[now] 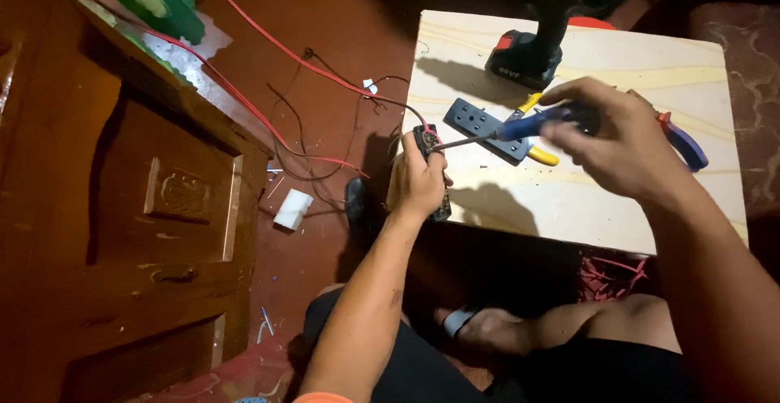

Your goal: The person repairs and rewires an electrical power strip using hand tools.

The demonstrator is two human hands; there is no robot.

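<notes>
My left hand grips a small dark electrical part at the left edge of a pale plywood board. Red and black wires run from that part across the floor. My right hand is closed on a blue-handled screwdriver, whose metal tip touches the dark part. A grey socket plate lies flat on the board just under the screwdriver shaft.
A black cordless drill stands at the board's far edge. Yellow-handled pliers and red-blue pliers lie on the board. A wooden cabinet fills the left. A white block lies on the red floor.
</notes>
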